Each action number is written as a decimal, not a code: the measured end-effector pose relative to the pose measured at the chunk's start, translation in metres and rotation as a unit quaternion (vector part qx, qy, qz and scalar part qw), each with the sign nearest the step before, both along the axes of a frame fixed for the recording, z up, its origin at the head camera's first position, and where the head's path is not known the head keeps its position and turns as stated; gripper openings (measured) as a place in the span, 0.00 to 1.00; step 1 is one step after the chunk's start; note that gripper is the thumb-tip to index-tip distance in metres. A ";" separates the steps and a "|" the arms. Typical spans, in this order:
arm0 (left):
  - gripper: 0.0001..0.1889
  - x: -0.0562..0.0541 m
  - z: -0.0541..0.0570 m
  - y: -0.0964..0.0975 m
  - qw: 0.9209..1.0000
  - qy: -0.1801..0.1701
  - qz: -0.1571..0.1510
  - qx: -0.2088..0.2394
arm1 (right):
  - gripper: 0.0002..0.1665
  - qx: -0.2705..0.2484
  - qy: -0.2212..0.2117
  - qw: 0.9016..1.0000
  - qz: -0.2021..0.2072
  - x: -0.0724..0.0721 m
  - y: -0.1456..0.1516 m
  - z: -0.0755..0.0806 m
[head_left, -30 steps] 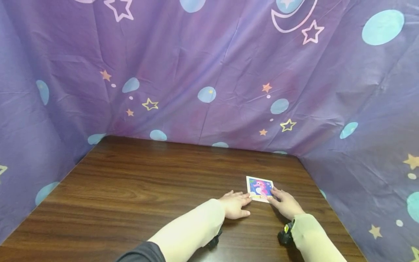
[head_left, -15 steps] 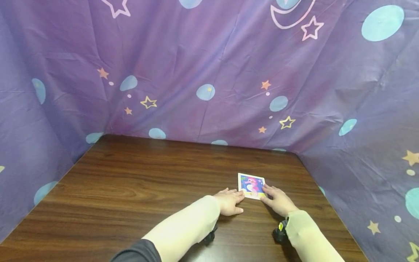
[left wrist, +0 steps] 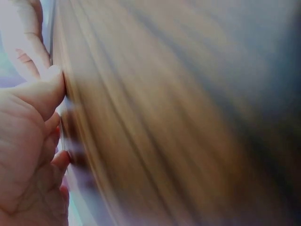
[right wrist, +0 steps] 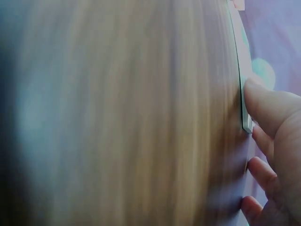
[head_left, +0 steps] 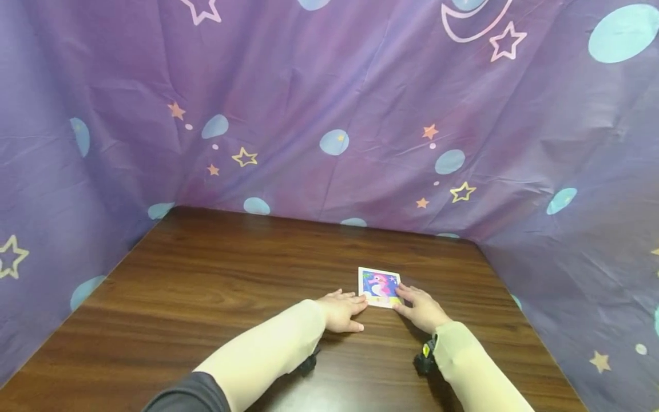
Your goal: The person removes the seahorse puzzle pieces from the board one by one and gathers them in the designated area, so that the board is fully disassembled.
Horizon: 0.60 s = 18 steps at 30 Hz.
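A square picture tile (head_left: 380, 286) with a pink seahorse on blue and a white border lies flat on the brown wooden table. My left hand (head_left: 341, 311) lies palm down with fairly straight fingers, the fingertips touching its lower left corner. On the other side, my right hand (head_left: 423, 309) has its fingertips on the tile's right edge and its thumb by the lower right corner. In the right wrist view the tile (right wrist: 244, 66) shows as a thin edge beside the thumb. The undersides of the fingers are partly hidden in the head view.
A wood-grain table (head_left: 231, 257) spreads around both hands. A purple curtain (head_left: 288, 114) with stars, moons and blue ovals rises behind it and along both sides. Black camera mounts (head_left: 424, 360) sit under the wrists.
The tile has slid leftward across the table, with both hands moving along at its edges. The head view has shifted slightly. The contact of the fingers looks about the same.
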<state>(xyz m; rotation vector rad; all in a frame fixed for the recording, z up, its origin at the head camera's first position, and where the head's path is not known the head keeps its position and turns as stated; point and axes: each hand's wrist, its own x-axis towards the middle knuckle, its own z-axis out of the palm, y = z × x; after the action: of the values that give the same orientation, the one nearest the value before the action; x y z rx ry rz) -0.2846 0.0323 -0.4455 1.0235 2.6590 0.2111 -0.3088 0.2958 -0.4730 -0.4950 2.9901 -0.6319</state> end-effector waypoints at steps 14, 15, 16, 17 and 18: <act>0.32 0.005 0.003 -0.056 1.000 0.021 -0.012 -0.010 | 0.30 0.013 0.024 0.999 0.034 -0.005 -0.050 -0.004; 0.32 0.006 0.003 -0.061 1.000 0.023 -0.012 -0.010 | 0.30 0.012 0.028 0.999 0.037 -0.006 -0.055 -0.005; 0.31 0.007 0.003 -0.065 1.000 0.023 -0.011 -0.009 | 0.30 0.013 0.031 0.999 0.040 -0.006 -0.059 -0.005; 0.31 0.008 0.004 -0.070 1.000 0.024 -0.010 -0.008 | 0.30 0.012 0.032 0.999 0.041 -0.006 -0.063 -0.004; 0.31 0.008 0.004 -0.074 1.000 0.025 -0.010 -0.007 | 0.30 0.012 0.033 0.998 0.044 -0.006 -0.068 -0.004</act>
<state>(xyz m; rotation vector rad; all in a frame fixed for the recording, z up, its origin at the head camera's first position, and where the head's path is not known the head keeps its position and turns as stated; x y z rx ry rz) -0.2761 -0.0422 -0.4412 1.0631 2.6897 0.1642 -0.3148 0.2277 -0.4772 -0.6546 3.0132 -0.5818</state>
